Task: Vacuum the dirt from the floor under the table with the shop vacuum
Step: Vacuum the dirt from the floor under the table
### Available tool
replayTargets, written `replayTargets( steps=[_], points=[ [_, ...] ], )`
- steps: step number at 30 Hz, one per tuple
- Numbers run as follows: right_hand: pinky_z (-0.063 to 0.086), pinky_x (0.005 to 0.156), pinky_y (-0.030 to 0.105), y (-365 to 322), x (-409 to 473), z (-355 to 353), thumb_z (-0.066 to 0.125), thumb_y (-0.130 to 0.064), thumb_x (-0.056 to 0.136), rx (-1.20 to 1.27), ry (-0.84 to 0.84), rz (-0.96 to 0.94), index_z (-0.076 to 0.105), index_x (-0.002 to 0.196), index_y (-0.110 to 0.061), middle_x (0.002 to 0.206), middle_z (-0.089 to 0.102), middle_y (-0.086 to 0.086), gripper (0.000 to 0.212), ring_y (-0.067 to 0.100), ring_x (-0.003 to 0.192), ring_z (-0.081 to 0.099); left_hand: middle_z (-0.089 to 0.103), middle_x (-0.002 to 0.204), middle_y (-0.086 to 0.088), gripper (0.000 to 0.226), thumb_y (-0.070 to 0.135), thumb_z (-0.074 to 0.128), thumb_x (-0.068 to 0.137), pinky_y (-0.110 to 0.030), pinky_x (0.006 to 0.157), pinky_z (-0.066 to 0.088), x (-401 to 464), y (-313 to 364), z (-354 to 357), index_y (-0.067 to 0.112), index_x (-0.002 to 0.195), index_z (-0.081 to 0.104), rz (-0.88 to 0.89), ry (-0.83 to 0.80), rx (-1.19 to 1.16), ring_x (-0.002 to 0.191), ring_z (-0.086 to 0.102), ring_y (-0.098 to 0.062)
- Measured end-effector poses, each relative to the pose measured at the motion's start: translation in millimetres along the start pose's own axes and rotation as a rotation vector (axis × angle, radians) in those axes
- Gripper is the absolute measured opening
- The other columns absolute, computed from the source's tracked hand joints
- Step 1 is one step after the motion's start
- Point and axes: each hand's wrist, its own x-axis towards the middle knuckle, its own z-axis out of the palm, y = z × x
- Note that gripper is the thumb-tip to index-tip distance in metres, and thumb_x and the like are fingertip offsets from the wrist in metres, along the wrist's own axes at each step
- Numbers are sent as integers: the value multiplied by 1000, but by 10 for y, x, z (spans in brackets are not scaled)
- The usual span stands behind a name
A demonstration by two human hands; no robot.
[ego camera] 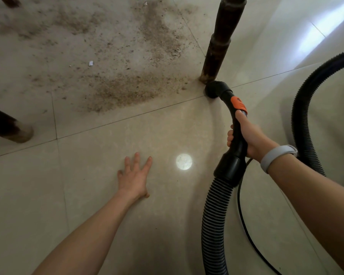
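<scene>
Right hand (pixel 246 136): fingers and thumb curled round the black handle (pixel 237 133) of the vacuum hose, right of centre frame. A pale band (pixel 277 156) sits on that wrist. An orange slider (pixel 239 104) shows on the handle just above the thumb.

Nozzle (pixel 214 90): black, round, mouth down on the floor (pixel 87 195), touching or just beside the foot of the dark leg (pixel 219 40) in the upper right of the frame. Whether it actually touches the leg cannot be told.

Hose (pixel 214 215): ribbed black, runs from the handle down to the lower edge of the frame; a second loop (pixel 300 108) curves along the right edge. A thin black cord (pixel 244 221) lies on the floor beside the hose.

Left hand (pixel 134 175): fingers straight and spread, palm down, resting flat on the tile at lower centre, holding nothing.

Dirt (pixel 125 88): brown, granular, spread across the tiles in the upper left and centre, thickest just left of the nozzle. A small white scrap (pixel 90 63) lies in it.

A second leg (pixel 10 128) enters from the left edge. A bright round light spot (pixel 184 161) lies on the tile between the hands.
</scene>
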Motion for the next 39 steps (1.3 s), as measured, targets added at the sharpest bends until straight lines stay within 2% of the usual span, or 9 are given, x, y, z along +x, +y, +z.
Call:
replayTargets(
  steps=[3, 7, 10, 13, 16, 25, 32, 36, 39],
  points=[
    [47, 40, 23, 43, -66, 48, 54, -43, 91, -120, -54, -11, 45, 96, -11, 58, 51, 4, 33, 15, 36, 50, -18, 158, -4, 113, 39, 78, 72, -52, 112, 22, -2, -43, -10, 39, 149, -5, 10, 19, 13, 145, -9, -34],
    [45, 39, 25, 189, -221, 128, 50, -39, 95, -389, -73, -139, 41, 90, -10, 57, 48, 7, 30, 16, 34, 47, -16, 159, 1, 108, 45, 75, 73, -49, 111, 23, -12, -120, -20, 42, 149, -2, 39, 36, 22, 146, -5, -29],
    [44, 36, 24, 380, -388, 200, 47, -35, 97, -491, -118, -207, 39, 87, -11, 55, 46, 8, 27, 16, 31, 46, -9, 160, 3, 89, 42, 67, 81, -46, 112, 20, -35, -163, -10, 38, 150, 11, 53, 48, -88, 146, -2, -25],
    [44, 36, 23, 546, -562, 297, 47, -33, 97, -596, -215, -214, 39, 85, -11, 55, 46, 8, 27, 16, 32, 46, 8, 159, -1, 68, 38, 57, 89, -42, 113, 22, -135, -211, 80, 28, 148, 25, 11, 117, -233, 145, 8, -23],
    [44, 37, 25, 722, -726, 458, 48, -33, 96, -739, -293, -221, 41, 82, -12, 56, 49, 8, 26, 16, 34, 48, 19, 156, -4, 58, 36, 51, 93, -40, 112, 24, -317, -335, 216, 23, 146, 31, -56, 165, -317, 143, 17, -23],
    [46, 41, 25, 1241, -1220, 1014, 50, -39, 92, -1178, -606, -227, 42, 82, -18, 59, 53, 3, 25, 14, 37, 50, 23, 152, -13, 62, 25, 50, 95, -47, 106, 30, -866, -992, 454, 8, 148, 23, -482, 322, -616, 137, 27, -34],
    [44, 37, 22, 1003, -1162, 1477, 47, -34, 96, -1164, -562, -376, 42, 80, -13, 60, 53, 7, 27, 16, 36, 50, 21, 153, -16, 63, 23, 48, 94, -44, 111, 25, -1117, -1306, 723, 5, 148, 20, -509, 277, -674, 139, 22, -34],
    [47, 41, 24, 1333, -1382, 1480, 49, -38, 94, -1320, -752, -272, 43, 84, -13, 61, 53, 6, 27, 17, 41, 51, 31, 148, -21, 52, 15, 47, 96, -40, 109, 26, -1188, -1356, 754, -1, 143, 30, -489, 470, -777, 137, 28, -34],
    [46, 40, 23, 1298, -1387, 1381, 49, -39, 94, -1359, -763, -231, 46, 93, -9, 60, 52, 6, 30, 17, 41, 50, 36, 144, -23, 45, 10, 44, 97, -36, 110, 24, -1223, -1279, 682, -4, 139, 36, -443, 624, -854, 135, 30, -33]
  ],
)
